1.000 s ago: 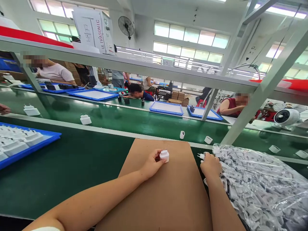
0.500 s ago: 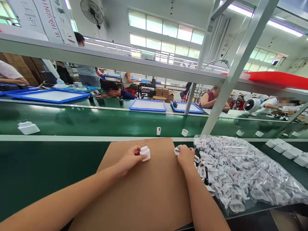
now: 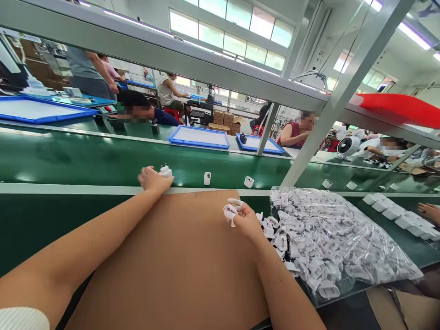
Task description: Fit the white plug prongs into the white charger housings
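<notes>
My left hand (image 3: 153,180) reaches over the green belt, its blurred fingers spread to the left of a white plug charger (image 3: 166,171). The charger's two pins point up, and my thumb lies close in front of it; whether they touch I cannot tell. Above the right edge of the brown cardboard sheet (image 3: 178,247), my right hand (image 3: 246,221) pinches white plastic charger shells (image 3: 230,211), at least two by their outlines. A clear plastic bag (image 3: 343,233) full of similar shells lies to its right, with several loose ones at its mouth.
White parts (image 3: 207,178) stand on the green belt (image 3: 103,160). Blue-rimmed trays (image 3: 199,137) lie beyond it. A grey slanted post (image 3: 309,142) rises behind the bag. White blocks (image 3: 395,211) line the right side, near another person's hand (image 3: 429,211). Co-workers sit across the belt.
My left hand has carried the charger left and forward from above the cardboard to the belt, and its fingers have parted. My right hand has lifted shells from beside the bag, moving left.
</notes>
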The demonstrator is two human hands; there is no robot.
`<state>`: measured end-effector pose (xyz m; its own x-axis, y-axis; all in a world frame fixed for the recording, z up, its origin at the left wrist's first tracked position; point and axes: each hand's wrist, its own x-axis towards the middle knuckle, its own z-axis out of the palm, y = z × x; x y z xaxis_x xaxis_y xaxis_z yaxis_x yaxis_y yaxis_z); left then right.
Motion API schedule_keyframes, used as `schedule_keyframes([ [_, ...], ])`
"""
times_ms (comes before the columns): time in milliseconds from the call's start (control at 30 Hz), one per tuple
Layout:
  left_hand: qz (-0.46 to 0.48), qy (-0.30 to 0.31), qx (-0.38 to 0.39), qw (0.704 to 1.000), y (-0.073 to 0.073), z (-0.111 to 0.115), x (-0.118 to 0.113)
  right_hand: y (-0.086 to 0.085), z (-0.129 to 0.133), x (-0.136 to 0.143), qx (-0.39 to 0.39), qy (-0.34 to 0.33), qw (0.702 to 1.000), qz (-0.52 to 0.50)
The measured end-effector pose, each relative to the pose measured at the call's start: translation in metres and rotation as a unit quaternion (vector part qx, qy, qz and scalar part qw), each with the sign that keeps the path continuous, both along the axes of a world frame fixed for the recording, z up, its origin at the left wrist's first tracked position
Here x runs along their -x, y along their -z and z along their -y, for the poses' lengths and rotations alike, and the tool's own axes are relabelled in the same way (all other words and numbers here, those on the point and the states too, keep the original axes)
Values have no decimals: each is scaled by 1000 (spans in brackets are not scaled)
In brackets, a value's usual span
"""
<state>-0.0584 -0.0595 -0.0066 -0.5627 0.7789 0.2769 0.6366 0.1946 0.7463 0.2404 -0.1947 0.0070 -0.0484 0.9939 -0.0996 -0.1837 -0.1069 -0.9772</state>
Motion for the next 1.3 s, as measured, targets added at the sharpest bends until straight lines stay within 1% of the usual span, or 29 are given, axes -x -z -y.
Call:
schedule_keyframes([
  [33, -28, -12, -27, 999, 0, 3, -7, 0, 1, 0, 5, -9, 1000, -1],
  [67, -61, -7, -56, 997, 0, 4, -15, 1, 1, 0, 10, -18, 1000, 1],
  [100, -93, 16, -74, 993, -1, 5, -25, 1, 1, 0, 14, -27, 1000, 5],
  [133, -119, 53, -71, 989, -1, 3, -36, 3, 1, 1, 17, -35, 999, 10],
  [167, -132, 93, -48, 986, -2, 0, -47, 4, 1, 2, 19, -44, 999, 14],
  [200, -127, 122, -4, 984, -2, -4, -57, 6, 0, 4, 17, -49, 999, 16],
  [233, -110, 138, 45, 983, -2, -9, -66, 8, 0, 5, 12, -48, 999, 19],
  [300, -71, 140, 113, 981, -3, -18, -79, 13, -1, 9, -3, -39, 999, 27],
  [367, -50, 147, 128, 980, -7, -23, -85, 19, -2, 12, -24, -25, 999, 40],
  [433, -37, 167, 122, 978, -11, -19, -87, 26, -2, 13, -59, -20, 997, 50],
  [467, -33, 182, 113, 976, -13, -14, -87, 29, -2, 12, -83, -24, 994, 65],
  [533, -25, 225, 94, 970, -16, 5, -85, 33, -2, 9, -140, -44, 980, 137],
  [600, -12, 273, 83, 958, -18, 33, -82, 33, -1, 5, -195, -68, 947, 246],
  [633, -1, 297, 81, 951, -17, 50, -80, 32, 0, 4, -214, -74, 929, 293],
  [667, 12, 320, 78, 944, -17, 67, -78, 30, 0, 2, -221, -72, 918, 321],
  [700, 27, 341, 73, 937, -16, 85, -77, 27, 0, 1, -211, -62, 920, 324],
  [733, 43, 362, 66, 929, -14, 102, -75, 24, 0, 1, -185, -47, 934, 301],
  [800, 65, 400, 54, 912, -10, 132, -74, 17, 0, 1, -105, -18, 974, 199],
  [833, 70, 421, 54, 903, -7, 144, -74, 14, 0, 2, -65, -10, 988, 141],
  [867, 74, 440, 58, 893, -4, 154, -75, 11, -1, 2, -33, -9, 995, 93],
  [933, 93, 464, 59, 879, 4, 165, -77, 7, 0, 2, 1, -19, 999, 45],
  [1000, 120, 462, 49, 877, 12, 169, -79, 4, 2, 2, 7, -33, 998, 48],
  [1067, 143, 452, 53, 879, 16, 169, -81, 3, 6, 2, -13, -58, 996, 73],
  [1100, 148, 455, 61, 876, 17, 168, -81, 2, 9, 3, -36, -68, 993, 95],
  [1133, 153, 461, 70, 871, 18, 167, -81, 0, 13, 4, -71, -71, 987, 127],
  [1167, 160, 467, 74, 867, 18, 166, -81, -1, 17, 5, -120, -71, 974, 178],
  [1200, 163, 473, 72, 863, 18, 165, -81, -3, 21, 6, -179, -67, 950, 246],
  [1233, 163, 479, 66, 860, 18, 163, -80, -6, 25, 8, -243, -63, 912, 324],
  [1300, 148, 490, 50, 857, 19, 161, -79, -9, 32, 13, -342, -68, 810, 472],
])
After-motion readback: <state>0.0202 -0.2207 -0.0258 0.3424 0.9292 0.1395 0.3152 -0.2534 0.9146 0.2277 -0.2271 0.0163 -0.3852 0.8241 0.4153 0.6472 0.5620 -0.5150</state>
